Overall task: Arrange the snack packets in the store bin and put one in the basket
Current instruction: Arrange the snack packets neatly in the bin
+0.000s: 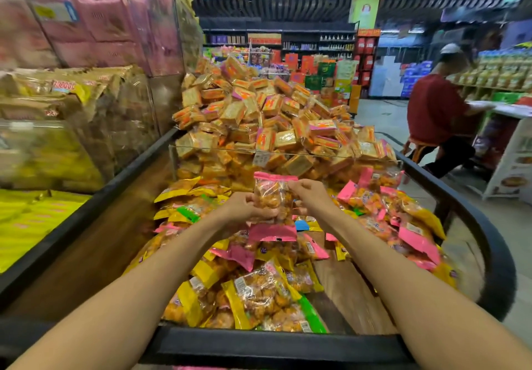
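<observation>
A clear snack packet with pink ends (270,194) is held upright above the store bin (288,343). My left hand (244,207) grips its left side and my right hand (308,191) pinches its upper right edge. Below it the bin holds several loose packets (259,289) with pink, yellow and green ends, lying in a heap. Bare wooden floor of the bin (345,289) shows at the right. No basket is in view.
A clear divider (288,153) separates a tall pile of orange biscuit packs (259,116) behind. Stacked pink and yellow boxes (86,38) stand at the left. A person in a red shirt (437,110) sits at the right by a counter.
</observation>
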A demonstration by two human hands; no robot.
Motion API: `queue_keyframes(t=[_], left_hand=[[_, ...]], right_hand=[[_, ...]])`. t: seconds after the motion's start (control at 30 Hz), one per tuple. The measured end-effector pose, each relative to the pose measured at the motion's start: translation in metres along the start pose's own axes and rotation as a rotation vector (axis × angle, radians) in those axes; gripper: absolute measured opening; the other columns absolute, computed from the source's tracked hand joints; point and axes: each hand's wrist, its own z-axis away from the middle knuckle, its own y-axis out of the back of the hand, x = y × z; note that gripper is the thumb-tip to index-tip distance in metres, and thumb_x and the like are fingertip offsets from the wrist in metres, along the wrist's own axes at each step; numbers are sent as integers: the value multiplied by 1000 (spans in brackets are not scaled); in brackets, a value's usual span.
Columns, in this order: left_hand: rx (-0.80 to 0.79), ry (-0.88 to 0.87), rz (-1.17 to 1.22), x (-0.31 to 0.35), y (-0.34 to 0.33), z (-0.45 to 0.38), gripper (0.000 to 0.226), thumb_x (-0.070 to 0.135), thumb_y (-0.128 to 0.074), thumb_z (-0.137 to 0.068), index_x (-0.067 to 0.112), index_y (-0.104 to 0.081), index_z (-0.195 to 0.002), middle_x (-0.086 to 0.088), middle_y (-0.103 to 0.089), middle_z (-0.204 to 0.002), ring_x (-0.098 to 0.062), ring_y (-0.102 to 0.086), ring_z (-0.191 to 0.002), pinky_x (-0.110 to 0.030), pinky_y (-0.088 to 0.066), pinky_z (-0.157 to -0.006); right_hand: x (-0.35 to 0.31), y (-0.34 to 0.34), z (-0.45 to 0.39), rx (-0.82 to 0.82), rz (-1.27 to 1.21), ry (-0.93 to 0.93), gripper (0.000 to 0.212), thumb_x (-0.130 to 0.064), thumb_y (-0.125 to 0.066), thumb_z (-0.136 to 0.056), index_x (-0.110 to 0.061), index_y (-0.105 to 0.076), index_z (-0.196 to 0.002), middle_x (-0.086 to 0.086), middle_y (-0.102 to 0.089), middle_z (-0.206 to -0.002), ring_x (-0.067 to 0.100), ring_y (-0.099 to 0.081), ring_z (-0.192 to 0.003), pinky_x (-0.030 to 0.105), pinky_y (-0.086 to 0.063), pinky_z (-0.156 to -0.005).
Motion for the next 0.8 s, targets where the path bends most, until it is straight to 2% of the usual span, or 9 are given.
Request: queue_keyframes(t=[0.07,0.13,0.23,0.33,0.43,0.53,0.67,0.73,0.8], left_hand=[[-10,-4,7,6,-4,4,32,18,-72,-82,-4,-59,-102,-7,-70,-76,-6,-64,-56,-18,-45,-47],[39,-28,28,11,-7,7,42,34,-61,-90,-3,-59,-111,-2,-62,-79,-2,-49,-43,-16,-35,-43],[110,-77,108,11,-5,4,49,44,-53,-92,0,-64,-109,-7,-55,-84,-8,-44,-53,-22,-31,-52],[173,-99,152,9,-4,2,35,32,-53,-96,0,-65,-104,-3,-62,-78,-6,-57,-54,-20,-44,-51],[174,-101,168,7,-4,1,22,23,-56,-95,5,-62,-106,-3,-62,-82,-14,-58,-64,-27,-49,-56],[170,-82,161,9,-6,3,15,22,-57,-95,9,-64,-99,-2,-62,-82,-15,-58,-64,-26,-51,-51],[191,-87,129,10,-9,4,27,38,-52,-96,16,-67,-98,-1,-66,-86,-11,-55,-58,-25,-44,-50],[222,-91,125,9,-8,4,30,39,-51,-96,14,-67,-99,4,-64,-72,-5,-49,-44,-19,-39,-41],[237,-96,147,9,-8,6,30,36,-52,-96,11,-67,-103,1,-63,-75,-6,-50,-45,-18,-39,-39]], right_hand=[[-1,0,-1,18,-14,4,26,-34,-55,-96,-11,-59,-83,10,-53,-83,23,-53,-78,37,-47,-65],[-2,1,-2,8,-45,13,25,-30,-56,-95,-9,-58,-83,12,-56,-85,26,-58,-81,46,-54,-77],[-4,0,1,-53,-99,15,21,-22,-53,-98,-3,-58,-92,12,-58,-86,19,-60,-72,36,-59,-65],[-6,-2,3,-84,-91,23,22,-23,-52,-98,-4,-61,-91,8,-60,-83,16,-59,-66,30,-56,-59],[-8,-3,5,-106,-105,-6,27,-31,-51,-98,-12,-62,-82,-3,-56,-71,9,-54,-60,21,-46,-50],[-6,-2,5,-105,-115,41,27,-31,-54,-97,-12,-62,-80,-3,-58,-68,5,-56,-58,20,-47,-53],[-7,0,4,-76,-130,59,22,-24,-55,-96,-8,-67,-85,6,-67,-82,15,-65,-76,29,-58,-67],[-7,-1,5,-79,-124,54,23,-24,-56,-96,-6,-68,-88,7,-68,-85,16,-66,-79,27,-58,-64],[-8,-2,5,-86,-125,42,26,-27,-57,-95,-4,-69,-93,5,-68,-85,14,-65,-78,22,-54,-59]])
